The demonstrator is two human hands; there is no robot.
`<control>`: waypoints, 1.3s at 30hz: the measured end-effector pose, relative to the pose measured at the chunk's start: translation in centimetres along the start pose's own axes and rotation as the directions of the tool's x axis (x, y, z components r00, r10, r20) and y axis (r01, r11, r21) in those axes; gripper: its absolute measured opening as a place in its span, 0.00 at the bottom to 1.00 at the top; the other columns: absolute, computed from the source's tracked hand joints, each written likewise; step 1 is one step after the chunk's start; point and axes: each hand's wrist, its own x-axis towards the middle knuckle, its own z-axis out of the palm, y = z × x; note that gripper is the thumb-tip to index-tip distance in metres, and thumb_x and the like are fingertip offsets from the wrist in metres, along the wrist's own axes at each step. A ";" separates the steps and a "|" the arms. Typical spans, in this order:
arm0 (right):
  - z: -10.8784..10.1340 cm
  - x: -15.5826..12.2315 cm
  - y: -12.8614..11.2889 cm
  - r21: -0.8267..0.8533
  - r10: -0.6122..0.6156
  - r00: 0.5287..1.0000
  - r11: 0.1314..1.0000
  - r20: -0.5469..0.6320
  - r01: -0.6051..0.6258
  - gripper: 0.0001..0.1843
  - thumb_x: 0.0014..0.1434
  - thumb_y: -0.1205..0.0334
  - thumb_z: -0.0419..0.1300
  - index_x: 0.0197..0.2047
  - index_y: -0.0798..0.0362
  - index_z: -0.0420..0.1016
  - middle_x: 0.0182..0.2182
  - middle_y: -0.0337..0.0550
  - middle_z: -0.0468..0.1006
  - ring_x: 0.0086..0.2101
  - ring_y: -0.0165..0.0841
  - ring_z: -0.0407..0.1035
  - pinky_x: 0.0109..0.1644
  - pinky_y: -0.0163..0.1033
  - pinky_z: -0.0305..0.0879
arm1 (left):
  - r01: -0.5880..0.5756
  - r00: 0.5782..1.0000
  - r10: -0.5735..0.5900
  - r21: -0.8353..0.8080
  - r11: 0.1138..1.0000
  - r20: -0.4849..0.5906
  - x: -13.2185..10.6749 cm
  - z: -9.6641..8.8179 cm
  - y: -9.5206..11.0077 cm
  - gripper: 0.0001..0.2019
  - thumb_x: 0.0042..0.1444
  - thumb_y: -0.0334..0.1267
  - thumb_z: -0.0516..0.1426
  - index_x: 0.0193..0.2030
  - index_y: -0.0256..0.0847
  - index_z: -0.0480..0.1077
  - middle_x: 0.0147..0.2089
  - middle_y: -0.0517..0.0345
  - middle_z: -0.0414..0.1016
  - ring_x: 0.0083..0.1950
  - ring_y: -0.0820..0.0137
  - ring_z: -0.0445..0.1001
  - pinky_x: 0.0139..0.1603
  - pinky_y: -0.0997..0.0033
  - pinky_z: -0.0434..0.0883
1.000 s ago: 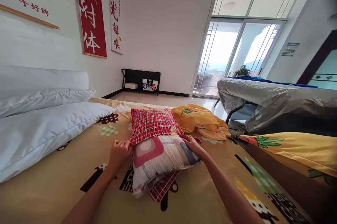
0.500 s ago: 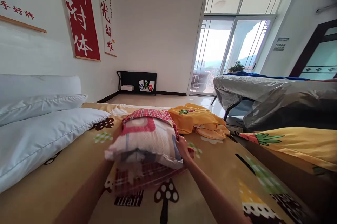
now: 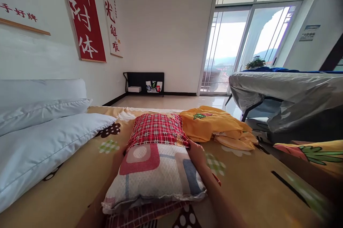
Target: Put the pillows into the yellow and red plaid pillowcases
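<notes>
A pillow (image 3: 166, 181) printed with white, red and blue-grey shapes lies in front of me on the bed. A red plaid pillowcase (image 3: 160, 128) covers its far half, and more plaid cloth shows beneath the near edge. My right hand (image 3: 197, 153) is closed on the pillowcase's edge at the right side, thumb by the seam. Along the left side is my left hand (image 3: 120, 162), mostly hidden behind the pillow; its fingers do not show.
White pillows (image 3: 53, 146) lie at the left. Crumpled yellow cloth (image 3: 214, 122) rests beyond the pillowcase on the patterned bedsheet (image 3: 249, 181). Another yellow cloth (image 3: 318, 151) is at the right, near a plastic-covered table (image 3: 281, 85). A low black shelf (image 3: 144, 77) stands against the wall.
The pillowcase, earlier bunched at the pillow's far end, now lies flatter and over more of it. The pillow lies flatter and nearer. The view has turned slightly left.
</notes>
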 end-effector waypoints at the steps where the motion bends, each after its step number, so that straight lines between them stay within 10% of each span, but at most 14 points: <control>1: -0.1 0.1 0.5 0.002 -0.008 1.000 1.000 -0.009 0.008 0.14 0.59 0.67 0.54 0.45 0.49 0.78 0.37 0.44 0.81 0.39 0.37 0.74 0.43 0.38 0.61 | 0.005 1.000 -0.005 -0.012 1.000 0.007 0.0 0.2 -0.7 0.10 0.60 0.40 0.57 0.37 0.34 0.72 0.32 0.60 0.73 0.33 0.70 0.73 0.33 0.71 0.72; 4: -0.8 0.0 1.1 0.038 -0.138 0.970 0.988 -0.199 0.148 0.17 0.55 0.70 0.55 0.46 0.50 0.78 0.44 0.44 0.80 0.46 0.37 0.71 0.51 0.39 0.60 | 0.021 0.999 -0.023 -0.032 0.999 -0.047 -0.2 0.2 -2.2 0.06 0.52 0.34 0.55 0.35 0.35 0.72 0.29 0.59 0.74 0.31 0.67 0.73 0.31 0.71 0.69; 9: -2.3 -1.0 -0.1 0.000 -0.424 0.657 0.840 -0.624 0.543 0.16 0.53 0.74 0.53 0.40 0.51 0.78 0.37 0.45 0.78 0.39 0.37 0.68 0.45 0.41 0.60 | -0.229 0.927 0.182 -0.112 0.967 -0.327 -0.9 -1.1 -2.1 0.13 0.55 0.38 0.53 0.46 0.41 0.71 0.45 0.53 0.76 0.45 0.65 0.74 0.47 0.67 0.70; 13: -4.3 -1.6 -1.0 0.095 -0.535 0.746 0.784 -0.397 0.613 0.12 0.50 0.75 0.51 0.29 0.51 0.73 0.29 0.41 0.74 0.33 0.34 0.65 0.39 0.38 0.58 | -0.515 0.836 0.429 -0.217 0.829 -0.342 -1.8 -2.7 -0.2 0.07 0.58 0.36 0.54 0.33 0.43 0.73 0.38 0.55 0.77 0.42 0.67 0.74 0.47 0.69 0.70; 20: -9.1 -3.3 0.1 0.264 -0.515 0.795 0.855 0.322 0.446 0.14 0.51 0.71 0.50 0.31 0.49 0.75 0.30 0.38 0.78 0.33 0.32 0.70 0.37 0.36 0.62 | -0.403 0.895 0.443 -0.539 0.740 -0.062 -2.8 -3.0 2.1 0.06 0.51 0.31 0.49 0.26 0.41 0.63 0.27 0.59 0.65 0.31 0.71 0.66 0.32 0.73 0.66; 23: -10.2 -6.2 -1.2 0.159 -0.570 0.784 0.822 0.245 0.547 0.23 0.55 0.61 0.56 0.54 0.48 0.73 0.49 0.48 0.77 0.47 0.42 0.71 0.48 0.44 0.66 | -0.385 0.900 0.433 -0.553 0.740 -0.047 -2.8 -2.5 1.9 0.04 0.51 0.35 0.49 0.28 0.41 0.63 0.28 0.59 0.63 0.31 0.71 0.64 0.32 0.72 0.65; 27: -7.4 -10.7 -5.1 -0.031 -0.792 0.609 0.608 0.048 0.793 0.47 0.49 0.60 0.64 0.70 0.43 0.51 0.67 0.49 0.55 0.63 0.50 0.54 0.58 0.54 0.59 | -0.382 0.914 0.398 -0.501 0.776 -0.080 -2.6 -2.3 1.7 0.05 0.51 0.37 0.49 0.28 0.41 0.62 0.28 0.59 0.63 0.30 0.71 0.63 0.32 0.72 0.64; 31: -3.7 -11.6 -8.2 -0.213 -0.743 0.657 0.667 -0.124 0.714 0.41 0.52 0.77 0.54 0.65 0.35 0.59 0.64 0.42 0.63 0.60 0.43 0.60 0.56 0.52 0.60 | -0.373 0.927 0.344 -0.436 0.819 -0.147 -2.5 -2.4 1.6 0.04 0.50 0.36 0.50 0.27 0.40 0.64 0.28 0.59 0.66 0.31 0.71 0.66 0.32 0.73 0.65; 36: -4.1 -8.6 -7.7 -0.174 -0.547 0.796 0.837 -0.261 0.518 0.44 0.48 0.80 0.51 0.67 0.46 0.57 0.64 0.49 0.62 0.59 0.45 0.59 0.56 0.51 0.56 | -0.299 0.954 0.252 -0.433 0.850 -0.165 -2.9 -2.2 1.5 0.06 0.54 0.36 0.52 0.33 0.40 0.68 0.32 0.58 0.70 0.34 0.70 0.70 0.36 0.72 0.68; 39: -4.4 -6.6 -6.3 -0.123 -0.451 0.755 0.884 -0.476 0.450 0.34 0.53 0.74 0.54 0.63 0.51 0.61 0.58 0.53 0.69 0.54 0.44 0.65 0.55 0.51 0.55 | -0.322 0.945 0.256 -0.436 0.840 -0.204 -2.8 -2.2 1.3 0.10 0.59 0.40 0.51 0.42 0.39 0.69 0.41 0.54 0.72 0.41 0.67 0.72 0.43 0.68 0.70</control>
